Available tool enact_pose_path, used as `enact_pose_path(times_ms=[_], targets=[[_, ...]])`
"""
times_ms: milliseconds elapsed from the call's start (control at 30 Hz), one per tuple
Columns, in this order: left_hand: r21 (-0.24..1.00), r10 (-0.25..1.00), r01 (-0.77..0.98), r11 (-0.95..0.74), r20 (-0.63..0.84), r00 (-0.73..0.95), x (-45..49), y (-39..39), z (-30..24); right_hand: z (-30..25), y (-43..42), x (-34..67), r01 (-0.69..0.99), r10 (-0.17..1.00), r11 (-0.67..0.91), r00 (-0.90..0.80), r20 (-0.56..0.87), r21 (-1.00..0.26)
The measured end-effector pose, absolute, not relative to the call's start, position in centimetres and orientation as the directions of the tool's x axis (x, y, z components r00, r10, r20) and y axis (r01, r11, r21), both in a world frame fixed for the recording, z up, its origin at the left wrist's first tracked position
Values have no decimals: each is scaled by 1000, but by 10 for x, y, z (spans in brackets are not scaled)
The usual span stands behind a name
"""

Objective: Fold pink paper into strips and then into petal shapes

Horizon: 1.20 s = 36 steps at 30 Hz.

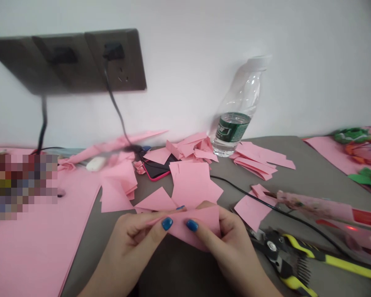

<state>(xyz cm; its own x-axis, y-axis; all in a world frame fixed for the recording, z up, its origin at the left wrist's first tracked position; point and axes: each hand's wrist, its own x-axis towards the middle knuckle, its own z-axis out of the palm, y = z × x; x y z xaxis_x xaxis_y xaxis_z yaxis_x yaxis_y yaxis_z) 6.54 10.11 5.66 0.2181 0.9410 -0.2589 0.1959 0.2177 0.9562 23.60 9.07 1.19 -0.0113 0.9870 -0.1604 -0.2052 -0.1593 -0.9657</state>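
Note:
My left hand (pixel 136 235) and my right hand (pixel 225 237) both pinch one small folded pink paper piece (pixel 200 220) just above the grey table (pixel 173 268), low in the middle of the view. The thumbs, with blue nails, press on its upper face near the middle and the fingers curl under it. Loose pink paper squares (pixel 191 185) lie right behind the hands.
A clear water bottle (pixel 238 115) stands by the wall. A phone (pixel 156 170) lies under pink scraps. Stacked pink squares (pixel 259 159), a large pink sheet (pixel 34 247), yellow-handled pliers (pixel 293 255), a black cable (pixel 244 194), a wall socket (pixel 117 62) and paper flowers (pixel 365 152) surround the spot.

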Motion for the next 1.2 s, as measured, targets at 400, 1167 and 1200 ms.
enact_pose_path(times_ms=[400,1167,1200], targets=[[958,939,223,179,-234,251,64,103,57,11,88,236,-220,979,-202,-60,-194,-954],[979,943,146,143,-179,279,62,104,54,27,93,243,-107,963,-40,-268,-10,-993],[980,943,144,140,-176,281,62,104,54,28,93,243,-101,961,-47,-275,-17,-994]])
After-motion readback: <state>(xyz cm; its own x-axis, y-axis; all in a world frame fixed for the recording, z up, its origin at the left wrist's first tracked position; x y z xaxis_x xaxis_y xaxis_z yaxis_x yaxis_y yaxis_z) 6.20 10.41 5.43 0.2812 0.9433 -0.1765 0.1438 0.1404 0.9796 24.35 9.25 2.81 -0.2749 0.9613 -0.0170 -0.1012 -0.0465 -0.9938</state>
